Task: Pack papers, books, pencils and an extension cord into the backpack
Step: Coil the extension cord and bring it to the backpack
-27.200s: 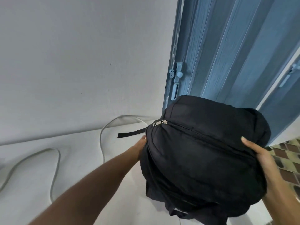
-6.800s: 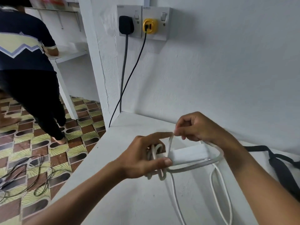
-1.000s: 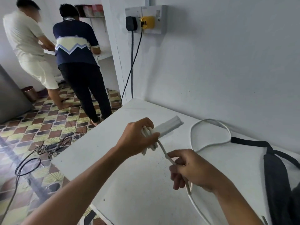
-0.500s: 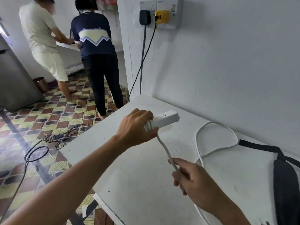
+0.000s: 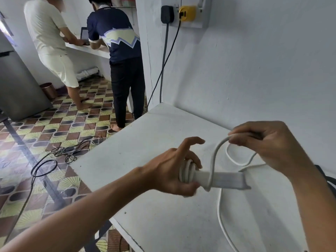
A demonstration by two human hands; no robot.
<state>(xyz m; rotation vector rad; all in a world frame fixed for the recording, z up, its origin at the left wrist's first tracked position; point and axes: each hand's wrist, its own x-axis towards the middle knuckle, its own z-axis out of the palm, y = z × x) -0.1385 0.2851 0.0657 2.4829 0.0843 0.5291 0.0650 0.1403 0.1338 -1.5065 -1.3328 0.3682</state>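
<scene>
Extension cord [image 5: 221, 180]: left hand [image 5: 174, 171] grips its coiled end, right hand [image 5: 269, 142] pinches a loop, plug end cut off below.

No readable text, label, brand or number shows on anything in view.

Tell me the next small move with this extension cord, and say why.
Probably bring the right hand down and around the power strip to lay its pinched loop of white cord beside the turns already wound. The left hand grips the strip at those coils, one loop stands raised over the strip, and loose cord trails across the white table, so winding is unfinished.
</scene>
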